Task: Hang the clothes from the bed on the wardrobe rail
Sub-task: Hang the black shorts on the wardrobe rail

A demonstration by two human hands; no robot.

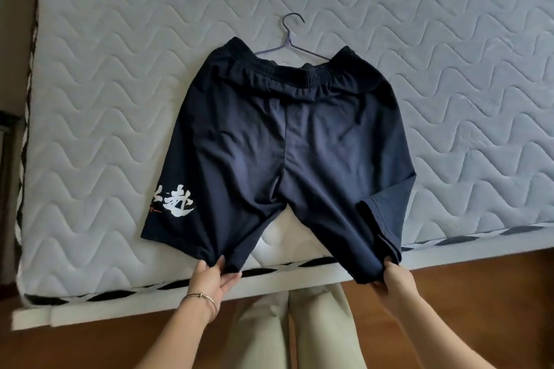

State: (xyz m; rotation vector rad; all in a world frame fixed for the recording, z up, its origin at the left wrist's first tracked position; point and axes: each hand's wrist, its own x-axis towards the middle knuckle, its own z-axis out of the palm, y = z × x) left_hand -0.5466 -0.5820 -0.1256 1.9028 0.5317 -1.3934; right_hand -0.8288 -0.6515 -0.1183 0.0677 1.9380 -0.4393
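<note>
The shorts [287, 144] lie spread flat on the bed [105, 99], front or back up I cannot tell. The waistband [287, 69] is at the far end and the two legs run toward the near edge of the mattress. Their long axis goes from the person straight away across the bed. The legs splay apart a little, and the right one overhangs the edge above the floor [479, 278]. A white print [175, 202] sits low on the left leg.

A thin hanger [289, 36] lies just past the waistband. Its shoulders are tucked under or into the elastic; I cannot tell which. Its hook points away from the person and curls to the right.

The left hand [211, 277] pinches the hem of the left leg, its fingers [229, 278] curled under the cloth and the thumb on top. The right hand [395, 278] grips the hem of the right leg in the same way, with the fabric bunched in its hold.

The shorts look light, soft and limp. They will likely sag and fold wherever they are not supported, and a pull on one hem would probably drag the whole piece across the quilted cover. The elastic waistband is the firmest part, so it is the better place to take hold when seating the cloth on the hanger. After that the hook is the natural grip for carrying. The wire frame looks slim enough to slip out of the waist if it is tilted.
</note>
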